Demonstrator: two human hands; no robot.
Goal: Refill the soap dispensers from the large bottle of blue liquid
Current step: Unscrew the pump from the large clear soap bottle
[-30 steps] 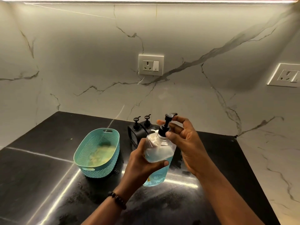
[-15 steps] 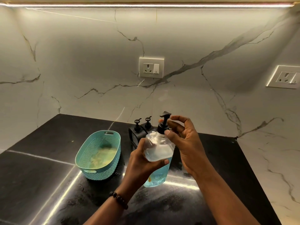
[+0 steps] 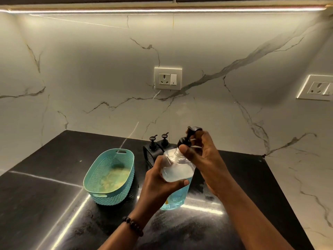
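We are in a home kitchen: black stone countertop (image 3: 45, 195), marble-look backsplash (image 3: 90, 69) with wall sockets (image 3: 168, 78), under-cabinet light strip (image 3: 162, 10) above.

Teal basket (image 3: 110, 177) on black bench (image 3: 45, 186), left side; two wall sockets (image 3: 168, 78) on marble backsplash (image 3: 90, 69).

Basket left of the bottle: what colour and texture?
Teal basket with a woven-look perforated wall, clearest in the head view.
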